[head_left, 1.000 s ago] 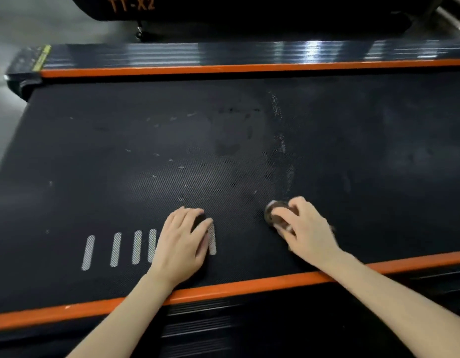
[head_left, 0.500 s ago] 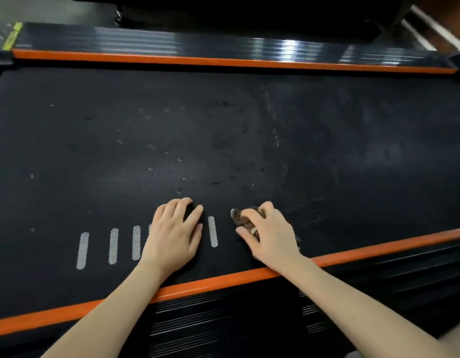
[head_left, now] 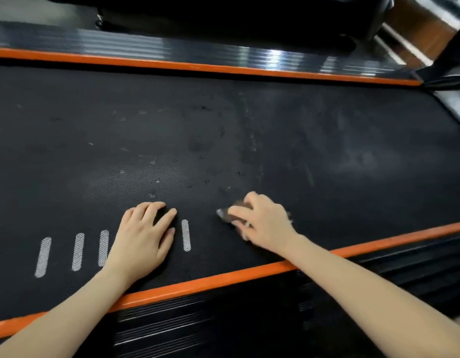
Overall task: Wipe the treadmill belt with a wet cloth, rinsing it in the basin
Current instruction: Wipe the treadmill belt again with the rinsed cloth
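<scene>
belt [head_left: 314, 156]: black, with a fine dotted weave; pale specks and greyish smears across the middle
bars [head_left: 185, 235]: a row of short grey-white marks printed on the belt; each filled with a fine mesh pattern
near trim [head_left: 223, 278]: bright orange strip
far trim [head_left: 197, 66]: bright orange strip
far rail [head_left: 146, 46]: dark, ribbed lengthwise; glossy, with white glints
near rail [head_left: 197, 326]: black, ribbed lengthwise; thin pale glints
cloth [head_left: 227, 215]: brown with a whitish edge; blurred

left hand [head_left: 143, 239] on treadmill belt [head_left: 327, 151] by near edge | cloth [head_left: 227, 215] under right hand [head_left: 265, 223], just right | far rail [head_left: 172, 51] behind belt | near rail [head_left: 223, 308] before it
</scene>
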